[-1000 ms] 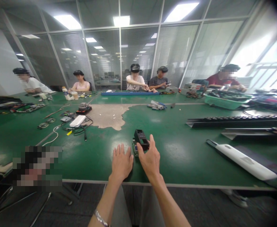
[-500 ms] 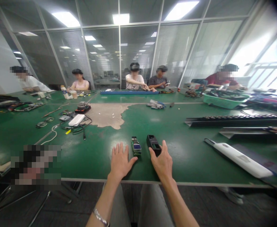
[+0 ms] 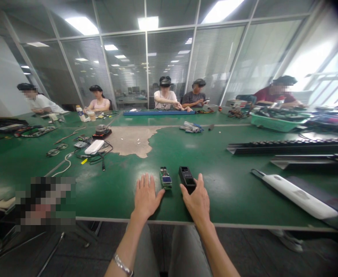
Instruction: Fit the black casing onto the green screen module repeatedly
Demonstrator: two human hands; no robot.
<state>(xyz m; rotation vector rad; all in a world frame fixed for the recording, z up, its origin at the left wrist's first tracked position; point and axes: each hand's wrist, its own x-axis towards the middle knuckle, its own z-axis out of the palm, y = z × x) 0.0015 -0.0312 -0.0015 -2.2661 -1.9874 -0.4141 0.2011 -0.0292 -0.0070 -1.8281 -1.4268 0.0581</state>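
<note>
My left hand [image 3: 146, 196] lies flat on the green tabletop, fingers spread. Its thumb tip reaches the near end of a small green circuit board [image 3: 165, 178], which has a dark blue display screen and lies lengthwise. To the right of the board is a black plastic casing [image 3: 186, 177] with several cut-outs in its upper face. My right hand [image 3: 197, 198] is around the near end of this casing, thumb on the left side and fingers on the right. The palm side of that hand is hidden, and the casing rests on the table.
A white power strip [image 3: 298, 196] and black metal channels [image 3: 290, 148] lie to the right. A green basket [image 3: 278, 122] of parts stands behind them. Cables and a white box [image 3: 94, 147] are at the left. Several people sit along the far side, one at a blue bar [image 3: 159, 113].
My left thumb has drawn slightly nearer the circuit board's near end. My right thumb has shifted a little left beside the casing. The view has moved slightly; the board and casing lie almost as before.
</note>
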